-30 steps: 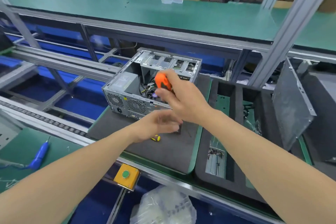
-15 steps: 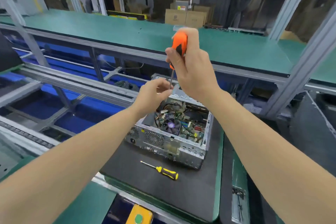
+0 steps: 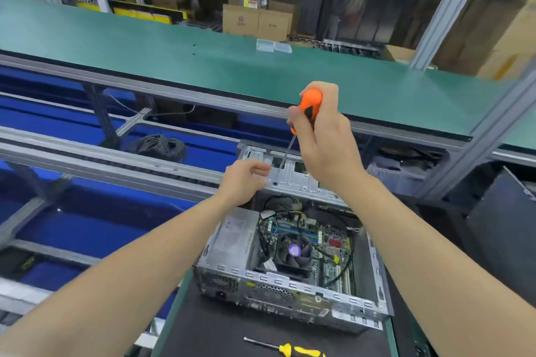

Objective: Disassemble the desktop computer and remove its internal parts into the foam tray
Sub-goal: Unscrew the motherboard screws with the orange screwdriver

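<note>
The desktop computer (image 3: 290,269) lies opened on the desk (image 3: 220,327), with board and fan exposed. The foam tray cannot be clearly seen. At the far end of the computer is the metal drive cage (image 3: 298,182). Above it, the right hand (image 3: 324,142) is closed around the orange screwdriver (image 3: 311,103), whose tip is pointed down at the cage. The left hand (image 3: 243,180), loosely curled and holding nothing visible, is placed just beside that tip. The step is judged to be the unscrewing of the cage, so next the tip must be seated squarely in a screw. A yellow screwdriver (image 3: 301,351) lies at the near side of the computer.
</note>
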The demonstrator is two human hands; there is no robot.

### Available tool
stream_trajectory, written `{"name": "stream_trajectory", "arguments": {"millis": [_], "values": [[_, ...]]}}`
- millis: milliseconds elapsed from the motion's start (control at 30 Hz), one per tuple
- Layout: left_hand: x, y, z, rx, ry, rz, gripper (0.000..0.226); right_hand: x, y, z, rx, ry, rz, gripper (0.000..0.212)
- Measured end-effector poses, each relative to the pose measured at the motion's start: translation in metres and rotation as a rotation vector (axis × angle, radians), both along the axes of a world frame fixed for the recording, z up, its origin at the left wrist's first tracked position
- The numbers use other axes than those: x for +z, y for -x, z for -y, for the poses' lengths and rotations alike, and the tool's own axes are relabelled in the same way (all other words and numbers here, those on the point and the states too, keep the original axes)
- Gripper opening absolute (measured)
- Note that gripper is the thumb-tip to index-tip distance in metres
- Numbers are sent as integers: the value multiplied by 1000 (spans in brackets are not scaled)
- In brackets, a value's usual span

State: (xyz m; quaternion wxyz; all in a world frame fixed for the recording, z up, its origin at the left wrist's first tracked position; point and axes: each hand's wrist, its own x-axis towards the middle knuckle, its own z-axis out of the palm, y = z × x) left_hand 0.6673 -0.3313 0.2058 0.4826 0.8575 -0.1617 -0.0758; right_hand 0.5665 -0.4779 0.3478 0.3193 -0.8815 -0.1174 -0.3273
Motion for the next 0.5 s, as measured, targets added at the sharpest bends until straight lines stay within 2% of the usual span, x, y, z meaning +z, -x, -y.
{"name": "stream_trajectory", "arguments": {"millis": [100, 167, 267, 500], "values": [[0, -11, 6, -188, 80, 41, 39, 8, -12, -1, -2, -20, 49, 26], [1, -16, 10, -267, 139, 74, 33, 13, -18, -1, 7, -18, 50, 25], [5, -23, 17, -267, 113, 123, 15, 15, -24, 2, 16, 4, 34, 24], [8, -29, 22, -288, 63, 89, 19, 7, -41, 19, 23, -41, -7, 22]]}}
